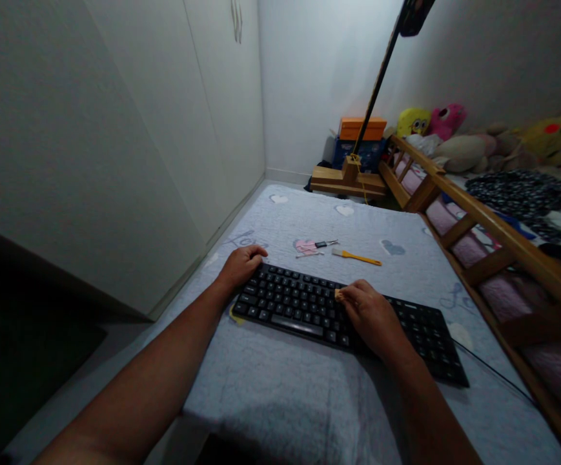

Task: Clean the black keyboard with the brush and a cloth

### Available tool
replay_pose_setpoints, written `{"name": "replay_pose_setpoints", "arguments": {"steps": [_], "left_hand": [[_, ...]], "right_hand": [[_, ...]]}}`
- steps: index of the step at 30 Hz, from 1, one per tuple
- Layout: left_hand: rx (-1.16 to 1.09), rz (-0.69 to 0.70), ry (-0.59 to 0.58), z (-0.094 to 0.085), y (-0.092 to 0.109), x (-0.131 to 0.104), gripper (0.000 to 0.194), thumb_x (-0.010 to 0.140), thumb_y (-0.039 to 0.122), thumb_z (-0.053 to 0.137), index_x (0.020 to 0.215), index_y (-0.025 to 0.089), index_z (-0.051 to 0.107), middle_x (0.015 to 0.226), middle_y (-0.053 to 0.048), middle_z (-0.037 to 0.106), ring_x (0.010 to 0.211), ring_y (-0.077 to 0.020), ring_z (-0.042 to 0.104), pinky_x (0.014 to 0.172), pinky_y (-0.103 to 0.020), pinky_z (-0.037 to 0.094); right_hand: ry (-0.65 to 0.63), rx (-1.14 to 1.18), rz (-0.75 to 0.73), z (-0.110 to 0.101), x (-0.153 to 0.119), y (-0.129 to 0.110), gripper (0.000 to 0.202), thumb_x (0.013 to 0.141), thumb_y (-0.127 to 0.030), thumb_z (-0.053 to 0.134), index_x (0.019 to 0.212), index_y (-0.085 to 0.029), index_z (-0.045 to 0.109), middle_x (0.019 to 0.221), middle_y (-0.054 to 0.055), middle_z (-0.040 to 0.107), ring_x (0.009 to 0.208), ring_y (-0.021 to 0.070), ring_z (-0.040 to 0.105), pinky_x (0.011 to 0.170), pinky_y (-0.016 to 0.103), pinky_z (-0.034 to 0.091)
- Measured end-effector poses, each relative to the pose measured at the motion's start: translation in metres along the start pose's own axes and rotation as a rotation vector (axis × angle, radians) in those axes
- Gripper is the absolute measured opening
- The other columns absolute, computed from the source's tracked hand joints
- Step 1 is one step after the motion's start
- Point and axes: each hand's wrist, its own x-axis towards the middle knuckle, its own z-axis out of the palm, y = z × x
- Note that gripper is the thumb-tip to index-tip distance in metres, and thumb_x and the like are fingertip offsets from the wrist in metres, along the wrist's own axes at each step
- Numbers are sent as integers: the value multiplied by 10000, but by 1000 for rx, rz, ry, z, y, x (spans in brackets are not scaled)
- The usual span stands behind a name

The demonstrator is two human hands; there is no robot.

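Observation:
A black keyboard (pixel 290 300) lies across the cloth-covered surface (pixel 280 381). My left hand (pixel 242 266) rests at its upper left corner, fingers pressed together against the edge. Over the keys right of the middle, my right hand (pixel 370 313) pinches a small tan piece (pixel 339 295) that touches the keys. Beyond the keyboard lie a yellow-handled brush (pixel 357 257) with pale bristles, a small tool with a black grip (pixel 323 244) and a thin white stick (pixel 309 254). Whether my left fingers hold anything besides the keyboard edge is hidden.
The keyboard's cable (pixel 496 371) runs off to the right. A wooden bed rail (pixel 483 200) borders the right side, with plush toys behind it. A white wardrobe (pixel 164 129) stands at the left. At the back is a wooden stand (pixel 350 173) with a black pole.

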Motion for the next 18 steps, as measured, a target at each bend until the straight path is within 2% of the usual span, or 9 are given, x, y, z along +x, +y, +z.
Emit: {"name": "replay_pose_setpoints", "arguments": {"steps": [10, 18], "left_hand": [[-5, -4, 0, 1, -3, 0, 360, 762, 320, 469, 930, 169, 750, 868, -54, 743, 878, -244, 671, 848, -344, 494], [-11, 2, 7, 2, -3, 1, 351, 755, 307, 475, 923, 172, 752, 889, -54, 751, 873, -246, 680, 860, -355, 495]], "right_hand": [[22, 27, 19, 1, 0, 12, 225, 988, -246, 505, 961, -192, 722, 972, 71, 646, 860, 197, 653, 808, 299, 487], [78, 274, -29, -4, -1, 8, 208, 945, -254, 526, 890, -190, 717, 896, 70, 655, 855, 213, 638, 801, 323, 484]]}}
